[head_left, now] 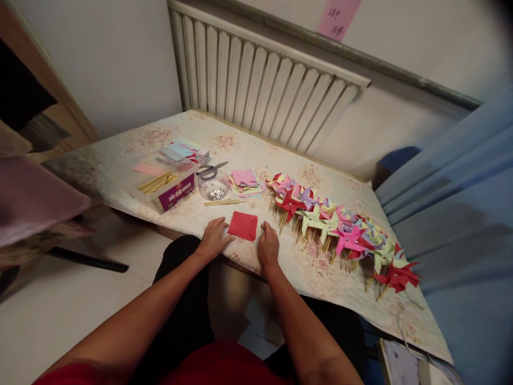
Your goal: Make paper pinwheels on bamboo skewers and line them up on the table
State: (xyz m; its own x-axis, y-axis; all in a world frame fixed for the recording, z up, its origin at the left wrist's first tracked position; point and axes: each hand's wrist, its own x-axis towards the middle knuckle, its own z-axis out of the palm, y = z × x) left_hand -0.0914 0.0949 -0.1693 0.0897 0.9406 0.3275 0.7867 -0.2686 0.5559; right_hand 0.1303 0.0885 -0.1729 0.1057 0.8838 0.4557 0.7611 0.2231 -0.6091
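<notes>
A square of red paper (243,225) with cuts at its corners lies flat near the front edge of the table. At its left edge rests my left hand (214,238), fingers spread, the thumb by the paper's lower left corner. My right hand (268,243) is just to the right of the square, apart from it, with loosely bent fingers and nothing visible in them. Behind the paper are a few thin wooden sticks (223,202), a clear round dish (215,190) of small shiny fasteners, and a stack of coloured paper squares (245,182).
Rows of finished paper pinwheels (320,216) on sticks cover the right side. To the left stands a clear plastic box (176,191) of wooden sticks, with scissors (211,170) beyond the dish. A radiator (260,80) runs behind the table; a blue curtain (460,214) hangs at right.
</notes>
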